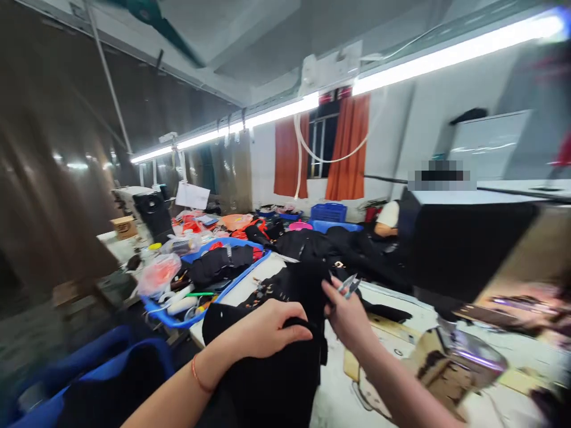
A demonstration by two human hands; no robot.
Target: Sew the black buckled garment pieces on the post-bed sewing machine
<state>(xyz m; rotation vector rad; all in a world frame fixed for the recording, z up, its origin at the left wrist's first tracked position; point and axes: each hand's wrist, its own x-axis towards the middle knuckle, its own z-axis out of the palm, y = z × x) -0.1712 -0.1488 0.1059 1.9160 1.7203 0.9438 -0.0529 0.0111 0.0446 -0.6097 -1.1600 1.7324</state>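
Observation:
A piece of black cloth [276,386] hangs over the near edge of the white worktable and spreads up onto it. My left hand [274,327] pinches a fold of this cloth between thumb and fingers. To its right, my right hand [350,318] is closed around small thread snips [349,285], whose metal parts stick out above the fingers. That hand is beside the cloth's right edge; whether its fingertips touch the cloth I cannot tell. Small light marks and bits show on the cloth's far part.
A sewing machine [455,356] stands close on the right. Left of the cloth lies a blue tray [243,279] with black pieces, bags and tools. Blue bins [151,356] sit lower left. Farther back are heaped black cloth [312,241], another machine [154,208] and a person [387,220].

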